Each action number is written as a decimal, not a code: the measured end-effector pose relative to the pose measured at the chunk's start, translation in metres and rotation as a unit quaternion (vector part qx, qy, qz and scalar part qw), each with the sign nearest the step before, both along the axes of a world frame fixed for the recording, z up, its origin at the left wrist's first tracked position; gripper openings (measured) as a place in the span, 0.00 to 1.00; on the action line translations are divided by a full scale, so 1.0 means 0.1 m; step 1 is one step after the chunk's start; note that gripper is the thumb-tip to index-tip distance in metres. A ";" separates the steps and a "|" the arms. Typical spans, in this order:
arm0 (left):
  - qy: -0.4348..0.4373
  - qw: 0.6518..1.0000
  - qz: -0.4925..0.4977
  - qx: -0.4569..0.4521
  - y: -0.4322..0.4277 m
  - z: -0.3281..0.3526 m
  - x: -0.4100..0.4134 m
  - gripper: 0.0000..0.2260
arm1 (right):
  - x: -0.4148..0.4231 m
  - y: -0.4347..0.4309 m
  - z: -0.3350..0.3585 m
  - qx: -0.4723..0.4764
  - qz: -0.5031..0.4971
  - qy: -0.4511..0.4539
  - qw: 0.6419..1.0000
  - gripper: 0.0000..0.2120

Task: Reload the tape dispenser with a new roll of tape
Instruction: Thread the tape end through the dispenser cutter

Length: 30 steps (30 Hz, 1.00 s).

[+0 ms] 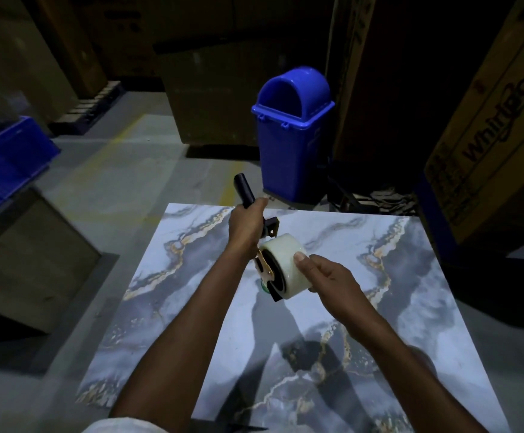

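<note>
The hands work above the marbled bench [379,307]: left hand [246,226] gripping the tape dispenser [245,190] handle, right hand [329,278] seating the tape roll [281,259] on its hub, apparently, with threading the tape end next.

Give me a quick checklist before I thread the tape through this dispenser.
1. Left hand grips the dispenser by its handle: ok.
2. Tape roll sits against the dispenser's hub: ok.
3. Roll pushed fully home: cannot tell.
4. Right hand holds the roll, thumb on top: ok.
5. Loose tape end found: cannot tell.
6. Marble table below the work: ok.
</note>
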<state>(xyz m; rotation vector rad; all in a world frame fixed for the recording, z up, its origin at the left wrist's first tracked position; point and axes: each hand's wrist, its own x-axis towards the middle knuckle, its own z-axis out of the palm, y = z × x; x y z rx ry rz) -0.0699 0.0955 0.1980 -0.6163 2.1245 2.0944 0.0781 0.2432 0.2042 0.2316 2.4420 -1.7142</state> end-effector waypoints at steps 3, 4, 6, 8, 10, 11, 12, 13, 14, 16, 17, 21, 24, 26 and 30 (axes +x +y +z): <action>-0.030 0.999 -0.002 0.019 -0.02 0.00 0.01 0.16 | 0.03 0.00 0.01 0.012 0.016 0.023 1.000 0.30; -0.034 0.999 -0.001 0.019 -0.01 0.00 0.02 0.16 | 0.04 0.00 0.03 0.021 0.013 0.032 0.999 0.29; -0.028 0.999 0.003 0.015 0.00 -0.01 0.05 0.17 | 0.05 -0.01 0.05 0.061 -0.013 0.056 0.997 0.21; -0.014 1.000 0.000 0.001 0.02 -0.03 0.06 0.17 | 0.02 -0.03 0.09 0.079 -0.051 0.082 0.992 0.13; 0.006 1.000 -0.001 -0.013 0.04 -0.02 0.07 0.14 | -0.03 -0.07 0.14 0.040 -0.078 0.072 0.994 0.15; 0.015 1.000 0.000 -0.013 0.06 -0.02 0.08 0.14 | -0.06 -0.10 0.15 0.018 -0.089 0.052 0.994 0.18; 0.023 1.000 0.000 -0.012 0.08 -0.02 0.08 0.14 | -0.08 -0.12 0.14 0.005 -0.101 0.033 0.994 0.20; 0.028 1.000 0.001 -0.011 0.09 -0.01 0.09 0.13 | -0.09 -0.14 0.13 -0.007 -0.110 0.019 0.994 0.21; 0.031 0.999 0.002 -0.013 0.10 -0.01 0.09 0.13 | -0.10 -0.14 0.11 -0.028 -0.115 0.010 0.993 0.20; 0.032 0.999 0.006 -0.024 0.10 0.00 0.10 0.11 | -0.09 -0.13 0.11 -0.095 -0.113 -0.001 0.989 0.17; 0.030 0.999 0.010 -0.028 0.08 0.00 0.09 0.10 | -0.07 -0.12 0.11 -0.125 -0.107 -0.003 0.986 0.15; 0.019 0.999 0.015 -0.027 0.03 -0.01 0.09 0.08 | -0.02 -0.09 0.09 -0.184 -0.078 0.004 0.980 0.12; 0.009 1.000 0.004 -0.025 0.02 -0.01 0.11 0.13 | 0.00 -0.09 0.06 -0.206 -0.079 0.007 0.975 0.11; 0.006 1.000 -0.002 -0.022 0.02 -0.02 0.12 0.14 | 0.02 -0.08 0.06 -0.212 -0.078 0.006 0.974 0.09; 0.017 1.000 0.001 -0.022 0.03 -0.05 0.12 0.09 | 0.03 -0.07 0.07 -0.204 -0.070 -0.011 0.977 0.08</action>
